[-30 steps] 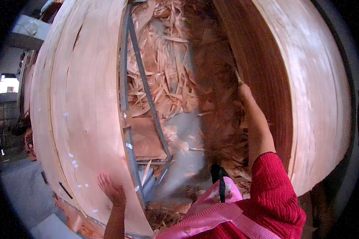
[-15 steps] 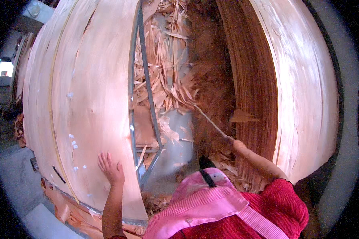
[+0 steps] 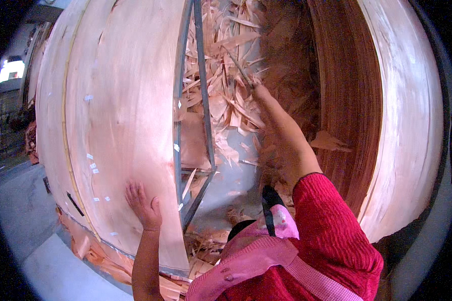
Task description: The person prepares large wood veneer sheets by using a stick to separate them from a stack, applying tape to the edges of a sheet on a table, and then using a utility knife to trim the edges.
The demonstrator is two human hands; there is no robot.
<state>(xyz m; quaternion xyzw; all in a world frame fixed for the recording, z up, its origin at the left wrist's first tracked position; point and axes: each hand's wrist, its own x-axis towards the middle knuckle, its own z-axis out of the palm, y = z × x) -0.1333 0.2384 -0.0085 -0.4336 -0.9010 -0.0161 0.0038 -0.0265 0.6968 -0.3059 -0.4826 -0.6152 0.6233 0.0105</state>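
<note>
My left hand lies flat with fingers stretched on the pale top sheet of a wide stack of wood veneer on the left. My right hand reaches far out over the gap between two veneer stacks, its fingers wrapped round a thin pale stick. The stick points forward and left into a heap of loose veneer scraps on the floor; its far end is hard to tell among them. A long thin yellowish stick and a short black strip rest on the left stack.
To the right stands another tall veneer stack, showing brown layered edges. A grey metal frame runs along the left stack's inner edge. Torn scraps lie along the near left edge. My foot is in the gap.
My right arm has stretched forward and left, carrying the stick further over the scraps. Some scraps have shifted. My left hand stays flat on the veneer.
</note>
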